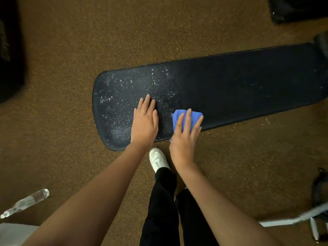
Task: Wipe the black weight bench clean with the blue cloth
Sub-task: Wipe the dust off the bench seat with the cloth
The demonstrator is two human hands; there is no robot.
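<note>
The black weight bench (230, 86) runs from centre left to the right edge, its padded top speckled with droplets on the left half. My left hand (144, 121) lies flat on the pad near its front edge, fingers together and holding nothing. To its right, my right hand (184, 137) presses the crumpled blue cloth (177, 117) against the front edge of the pad, fingers spread over it. Most of the cloth is hidden under that hand.
Brown speckled floor surrounds the bench. A clear plastic bottle (26, 202) lies at the lower left. A white metal frame (292, 219) stands at the lower right. Dark equipment sits at the left edge (8, 59) and top right (298, 9). My white shoe (158, 158) is below the bench.
</note>
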